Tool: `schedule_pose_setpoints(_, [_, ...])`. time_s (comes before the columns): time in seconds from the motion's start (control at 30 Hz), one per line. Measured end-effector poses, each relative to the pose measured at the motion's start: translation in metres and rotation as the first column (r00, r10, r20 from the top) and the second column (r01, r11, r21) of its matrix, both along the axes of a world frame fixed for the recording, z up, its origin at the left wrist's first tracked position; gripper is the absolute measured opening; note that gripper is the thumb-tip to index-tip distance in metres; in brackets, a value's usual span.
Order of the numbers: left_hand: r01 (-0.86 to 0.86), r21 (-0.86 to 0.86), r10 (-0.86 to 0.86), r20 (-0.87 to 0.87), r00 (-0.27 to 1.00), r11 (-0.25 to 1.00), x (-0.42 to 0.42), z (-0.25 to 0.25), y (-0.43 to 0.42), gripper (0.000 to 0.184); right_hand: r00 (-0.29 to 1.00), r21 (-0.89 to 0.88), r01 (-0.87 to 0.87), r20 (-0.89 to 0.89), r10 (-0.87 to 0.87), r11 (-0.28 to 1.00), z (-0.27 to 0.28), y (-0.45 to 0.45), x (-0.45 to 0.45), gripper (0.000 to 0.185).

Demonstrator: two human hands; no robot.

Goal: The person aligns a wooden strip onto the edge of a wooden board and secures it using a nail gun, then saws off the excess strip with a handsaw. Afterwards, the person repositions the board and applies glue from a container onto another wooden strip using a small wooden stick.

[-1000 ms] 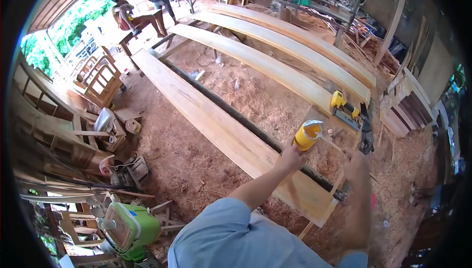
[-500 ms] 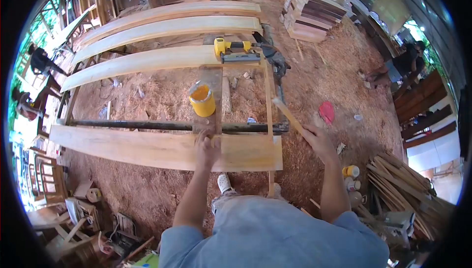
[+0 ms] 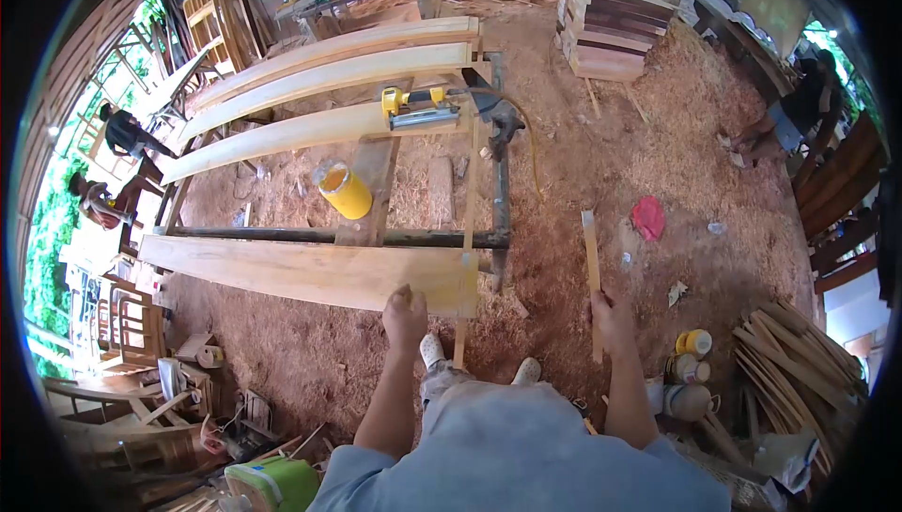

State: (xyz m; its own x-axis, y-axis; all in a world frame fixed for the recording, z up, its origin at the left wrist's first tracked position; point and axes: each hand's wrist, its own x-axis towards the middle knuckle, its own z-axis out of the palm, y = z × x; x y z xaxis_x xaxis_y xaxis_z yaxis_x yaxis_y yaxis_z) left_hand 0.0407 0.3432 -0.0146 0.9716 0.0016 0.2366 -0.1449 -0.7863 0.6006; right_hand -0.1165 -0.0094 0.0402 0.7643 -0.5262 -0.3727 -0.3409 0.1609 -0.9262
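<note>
My right hand [image 3: 614,322] is closed round a thin wooden stick [image 3: 591,254] with a pale tip, held upright over the floor to the right of the boards. My left hand [image 3: 405,316] is curled closed at the front edge of the nearest pale board [image 3: 282,268]. Anything inside its fingers is hidden, and I cannot tell whether it touches the wood. Beyond that board, a yellow tub [image 3: 346,194] sits on a crosswise plank [image 3: 376,169]. A yellow nail gun [image 3: 413,108] with a hose lies on another long board [image 3: 282,144].
The boards rest on a dark frame [image 3: 501,202]. Wood shavings cover the floor [image 3: 554,343]. A block stack [image 3: 615,28] stands at the back right, thin strips [image 3: 794,371] lie at right, and a green container [image 3: 277,484] is at lower left. People appear at both sides.
My left hand has come back from over the board to its front edge, its fingers more curled. The stick has swung upright and lower with my right hand. The view has shifted.
</note>
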Motion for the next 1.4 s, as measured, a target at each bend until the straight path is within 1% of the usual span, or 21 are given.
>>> schedule_pose_setpoints(0.13, [0.152,-0.200,-0.132,0.107,0.985,0.968,-0.019,0.033,-0.065,0.020,1.000,0.059,-0.013,-0.007,0.013,0.998,-0.017,-0.030,-0.038,0.014])
schedule_pose_setpoints(0.2, [0.317,-0.268,-0.332,-0.008,0.943,0.910,-0.008,0.033,-0.092,0.020,0.998,0.062,0.015,-0.056,-0.011,0.998,-0.023,-0.045,-0.049,0.014])
schedule_pose_setpoints(0.27, [0.246,-0.206,-0.282,-0.167,0.945,0.947,0.005,0.065,-0.131,0.031,0.988,0.044,0.069,-0.140,-0.062,0.997,-0.030,-0.062,-0.056,0.014])
schedule_pose_setpoints(0.33, [0.314,-0.317,-0.307,0.074,0.949,0.895,0.042,0.029,-0.167,0.025,0.975,0.009,0.148,-0.169,-0.145,0.989,-0.024,-0.079,-0.050,0.014])
schedule_pose_setpoints(0.37, [0.276,-0.310,-0.352,-0.225,0.908,0.910,0.064,0.039,-0.179,0.027,0.976,-0.069,0.116,-0.176,-0.126,0.991,-0.008,-0.082,-0.042,0.012])
schedule_pose_setpoints(0.4, [0.437,-0.444,-0.527,-0.096,0.845,0.782,0.100,0.016,-0.188,0.025,0.972,-0.151,0.106,-0.195,-0.135,0.983,0.004,-0.085,-0.041,0.010])
schedule_pose_setpoints(0.43, [0.522,-0.297,-0.524,0.080,0.848,0.800,0.128,-0.008,-0.200,0.026,0.967,-0.170,0.119,-0.204,-0.153,0.978,-0.001,-0.092,-0.040,0.012])
schedule_pose_setpoints(0.6, [0.482,0.005,-0.482,-0.003,0.876,0.876,0.251,-0.024,-0.286,0.035,0.947,-0.070,0.248,-0.191,-0.257,0.966,0.007,-0.138,-0.042,0.026])
schedule_pose_setpoints(0.73, [0.395,0.256,-0.348,-0.207,0.914,0.883,0.327,-0.069,-0.328,0.037,0.933,-0.496,0.041,-0.291,-0.211,0.867,0.013,-0.176,-0.062,0.023])
schedule_pose_setpoints(0.8, [0.345,0.278,-0.271,-0.271,0.924,0.897,0.302,-0.009,-0.347,0.045,0.923,-0.276,0.256,-0.217,-0.319,0.927,0.014,-0.190,-0.068,0.021])
schedule_pose_setpoints(0.9, [0.319,0.388,-0.225,-0.267,0.937,0.865,0.330,-0.008,-0.353,0.046,0.881,-0.176,0.377,-0.237,-0.410,0.909,0.003,-0.208,-0.073,0.012])
schedule_pose_setpoints(0.93, [0.327,0.206,-0.200,-0.470,0.860,0.922,0.343,-0.009,-0.353,0.043,0.844,-0.129,0.441,-0.279,-0.459,0.888,-0.004,-0.211,-0.071,0.012])
schedule_pose_setpoints(0.97, [0.387,0.287,-0.324,-0.243,0.914,0.876,0.330,0.010,-0.349,0.043,0.861,-0.086,0.415,-0.283,-0.422,0.906,0.015,-0.214,-0.057,0.009])
schedule_pose_setpoints(1.0, [0.401,0.250,-0.361,-0.191,0.913,0.881,0.365,-0.050,-0.339,0.044,0.892,-0.056,0.337,-0.301,-0.337,0.940,0.015,-0.221,-0.043,0.009])
schedule_pose_setpoints(1.03, [0.400,0.221,-0.353,-0.222,0.909,0.890,0.333,0.017,-0.345,0.041,0.897,-0.084,0.333,-0.277,-0.343,0.939,0.012,-0.233,-0.031,0.008])
schedule_pose_setpoints(1.07, [0.252,0.160,-0.230,-0.141,0.963,0.955,0.343,-0.014,-0.339,0.040,0.903,-0.113,0.324,-0.260,-0.343,0.939,0.007,-0.250,-0.024,0.007])
schedule_pose_setpoints(1.13, [0.352,0.201,-0.252,-0.396,0.883,0.914,0.353,-0.023,-0.331,0.051,0.934,-0.086,0.222,-0.267,-0.237,0.971,-0.021,-0.279,-0.010,0.007])
schedule_pose_setpoints(1.2, [0.338,0.323,-0.280,-0.212,0.936,0.884,0.320,-0.025,-0.324,0.044,0.957,-0.126,0.203,-0.185,-0.223,0.971,-0.024,-0.314,0.030,0.009])
schedule_pose_setpoints(1.23, [0.390,0.292,-0.285,-0.344,0.895,0.873,0.296,-0.012,-0.318,0.042,0.961,-0.205,0.118,-0.222,-0.164,0.971,-0.028,-0.331,0.044,0.012])
schedule_pose_setpoints(1.3, [0.370,0.240,-0.314,-0.242,0.918,0.897,0.253,-0.058,-0.302,0.040,0.979,-0.216,-0.001,-0.199,-0.043,0.976,-0.024,-0.360,0.077,0.013])
schedule_pose_setpoints(1.4, [0.453,0.379,-0.253,-0.471,0.845,0.807,0.145,-0.014,-0.291,0.039,0.983,-0.179,-0.143,-0.138,0.119,0.973,-0.030,-0.399,0.135,0.008])
